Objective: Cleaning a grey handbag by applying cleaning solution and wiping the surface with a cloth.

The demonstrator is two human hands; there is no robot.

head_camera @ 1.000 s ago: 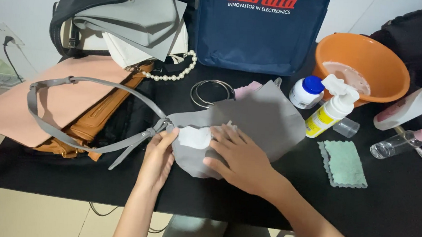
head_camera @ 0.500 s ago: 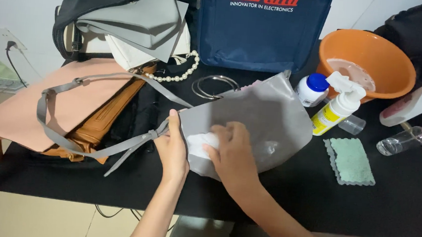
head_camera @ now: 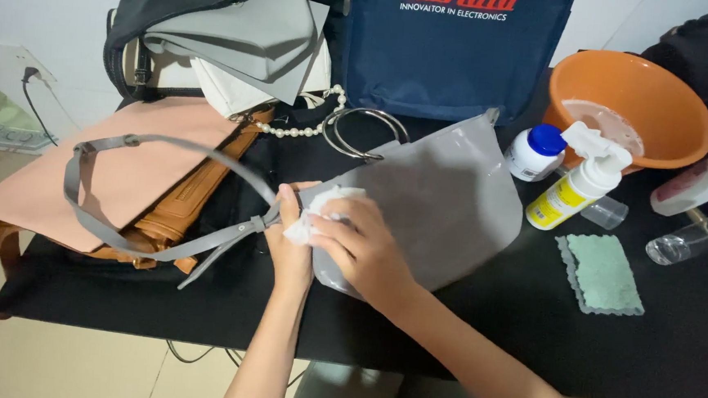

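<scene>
A grey handbag (head_camera: 444, 200) lies flat on the black table (head_camera: 460, 337), its long grey strap (head_camera: 134, 243) looping out to the left over other bags. My left hand (head_camera: 288, 236) grips the bag's left corner where the strap joins. My right hand (head_camera: 363, 245) presses a crumpled white wipe (head_camera: 316, 213) against that same corner of the bag. The wipe is partly hidden under my fingers.
A pink bag (head_camera: 94, 171) and a tan leather bag (head_camera: 177, 213) lie at left. Behind are a navy bag (head_camera: 453, 57), a black and grey bag (head_camera: 217, 27), a pearl string (head_camera: 309, 127) and metal rings (head_camera: 366, 130). An orange basin (head_camera: 638, 102), bottles (head_camera: 576, 188) and green cloth (head_camera: 603, 272) sit right.
Both hands have stayed on the bag's left corner while the right hand shifted the wipe over it. The view has shifted slightly, so the bag looks a little further right.
</scene>
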